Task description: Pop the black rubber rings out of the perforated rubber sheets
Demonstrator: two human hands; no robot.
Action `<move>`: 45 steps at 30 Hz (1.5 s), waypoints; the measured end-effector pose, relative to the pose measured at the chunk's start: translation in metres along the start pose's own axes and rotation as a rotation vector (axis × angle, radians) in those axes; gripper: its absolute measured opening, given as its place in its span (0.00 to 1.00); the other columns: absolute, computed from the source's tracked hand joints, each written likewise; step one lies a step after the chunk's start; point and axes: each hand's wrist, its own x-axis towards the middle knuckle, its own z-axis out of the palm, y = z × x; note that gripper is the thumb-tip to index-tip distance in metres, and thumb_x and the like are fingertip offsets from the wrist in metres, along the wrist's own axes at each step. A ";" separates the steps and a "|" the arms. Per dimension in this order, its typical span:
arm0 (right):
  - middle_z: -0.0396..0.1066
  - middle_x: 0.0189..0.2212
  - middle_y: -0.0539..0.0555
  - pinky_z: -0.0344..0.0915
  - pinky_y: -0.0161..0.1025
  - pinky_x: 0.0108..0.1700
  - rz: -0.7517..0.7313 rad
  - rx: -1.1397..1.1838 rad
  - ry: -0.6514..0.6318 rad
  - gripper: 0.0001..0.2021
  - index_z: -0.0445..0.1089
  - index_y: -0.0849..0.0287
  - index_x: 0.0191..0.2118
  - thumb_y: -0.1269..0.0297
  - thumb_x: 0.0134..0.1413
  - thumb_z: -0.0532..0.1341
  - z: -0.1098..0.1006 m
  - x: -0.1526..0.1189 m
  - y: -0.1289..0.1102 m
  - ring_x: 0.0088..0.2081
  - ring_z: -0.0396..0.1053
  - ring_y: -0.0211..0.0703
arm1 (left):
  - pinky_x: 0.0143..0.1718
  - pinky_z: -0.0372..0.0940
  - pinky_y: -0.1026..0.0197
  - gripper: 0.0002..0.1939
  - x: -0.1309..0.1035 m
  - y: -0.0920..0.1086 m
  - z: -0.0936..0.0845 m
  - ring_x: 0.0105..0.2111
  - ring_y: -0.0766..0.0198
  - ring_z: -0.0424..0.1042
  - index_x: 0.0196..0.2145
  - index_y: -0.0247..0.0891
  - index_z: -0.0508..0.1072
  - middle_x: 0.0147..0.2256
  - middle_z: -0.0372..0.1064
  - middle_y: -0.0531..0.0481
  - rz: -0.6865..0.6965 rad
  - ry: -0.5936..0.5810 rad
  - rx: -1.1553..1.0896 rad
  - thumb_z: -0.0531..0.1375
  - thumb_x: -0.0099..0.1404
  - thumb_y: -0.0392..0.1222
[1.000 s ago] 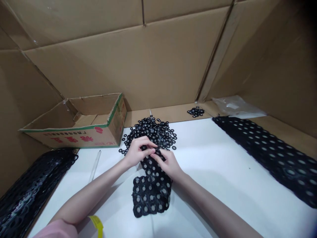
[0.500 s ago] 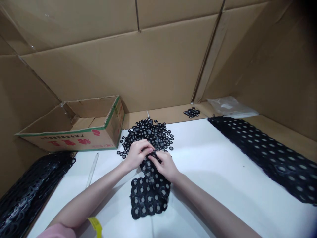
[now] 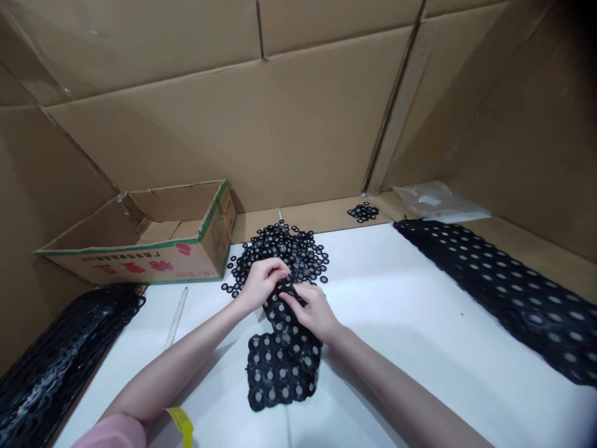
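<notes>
fingertips (image 3: 282, 271) together on left hand (image 3: 260, 284), right hand (image 3: 316, 309) tight on upper end of black dotted strip (image 3: 282, 318)

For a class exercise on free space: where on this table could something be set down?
Widest: the white tabletop between the right forearm and the dotted strip. Narrower: between the pale stick and the glossy black bundle. Crowded: the middle, with the ring pile, the dotted piece, the left hand and the right hand.
</notes>
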 end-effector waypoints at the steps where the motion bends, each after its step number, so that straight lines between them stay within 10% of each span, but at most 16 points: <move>1: 0.67 0.19 0.50 0.58 0.38 0.29 0.010 0.004 0.002 0.20 0.61 0.56 0.20 0.54 0.61 0.53 0.000 0.001 0.000 0.23 0.62 0.40 | 0.33 0.61 0.63 0.08 0.004 -0.002 -0.001 0.29 0.64 0.68 0.25 0.34 0.73 0.26 0.71 0.50 -0.032 0.029 -0.051 0.57 0.58 0.38; 20: 0.65 0.19 0.49 0.55 0.34 0.24 0.168 0.067 0.204 0.17 0.61 0.58 0.23 0.56 0.60 0.54 -0.008 0.007 0.008 0.21 0.61 0.37 | 0.28 0.57 0.65 0.07 0.052 -0.011 0.024 0.25 0.68 0.63 0.24 0.32 0.75 0.25 0.70 0.50 -0.119 0.245 -0.427 0.64 0.49 0.40; 27: 0.73 0.24 0.53 0.62 0.37 0.32 0.101 0.002 0.179 0.14 0.69 0.57 0.26 0.59 0.60 0.55 -0.001 -0.001 0.010 0.26 0.69 0.43 | 0.23 0.53 0.67 0.11 0.078 -0.020 -0.009 0.21 0.71 0.59 0.25 0.33 0.72 0.22 0.65 0.53 -0.056 0.390 -0.469 0.62 0.55 0.45; 38: 0.68 0.24 0.50 0.61 0.36 0.32 0.278 0.206 0.263 0.15 0.66 0.59 0.26 0.53 0.57 0.57 -0.010 0.007 0.009 0.28 0.65 0.42 | 0.43 0.57 0.54 0.05 0.071 -0.050 -0.024 0.41 0.54 0.65 0.30 0.41 0.80 0.36 0.72 0.47 0.113 0.242 0.643 0.62 0.61 0.37; 45: 0.71 0.29 0.51 0.62 0.38 0.38 0.313 0.304 0.277 0.14 0.68 0.59 0.30 0.53 0.55 0.58 -0.010 0.008 0.013 0.34 0.66 0.43 | 0.46 0.56 0.51 0.09 0.062 -0.044 -0.025 0.43 0.54 0.64 0.40 0.43 0.79 0.39 0.71 0.46 0.180 0.355 0.646 0.59 0.65 0.39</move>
